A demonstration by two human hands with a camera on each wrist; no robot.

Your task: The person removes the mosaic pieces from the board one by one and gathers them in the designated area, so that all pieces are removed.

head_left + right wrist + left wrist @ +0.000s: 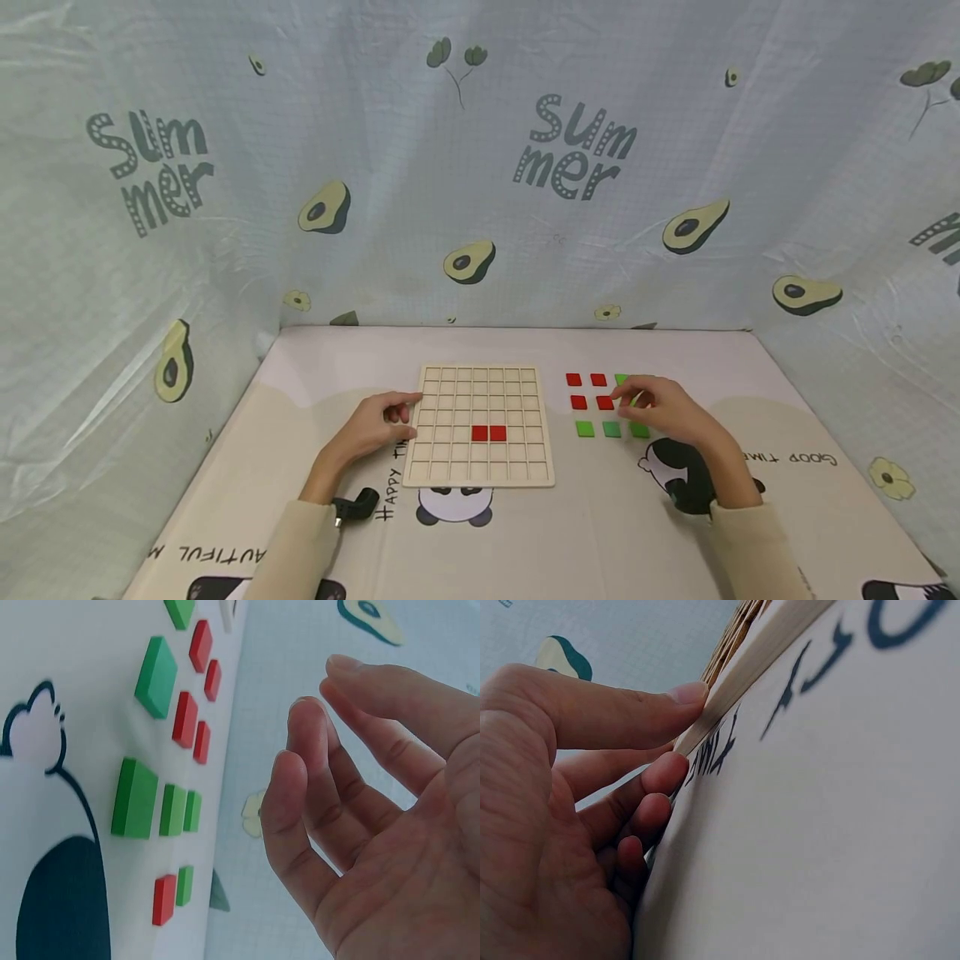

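Observation:
A pale wooden grid board [442,475] lies on the table, with two red square tiles [498,433] side by side in its cells. My left hand [377,421] touches the board's left edge with thumb and forefinger spread apart along it. Close up in the left wrist view, the thumb [652,712] rests against the wooden edge [757,664], while the other fingers are bent. Right of the board, my right hand [667,408] hovers over loose red tiles [579,402] and green tiles [611,429], partly covering some. Nothing shows between its bent fingers in the right wrist view.
The tablecloth [570,542] has printed pandas and lettering. A curtain [375,125] with avocado prints surrounds the table at the back and sides. A black device [358,505] is strapped at the left wrist.

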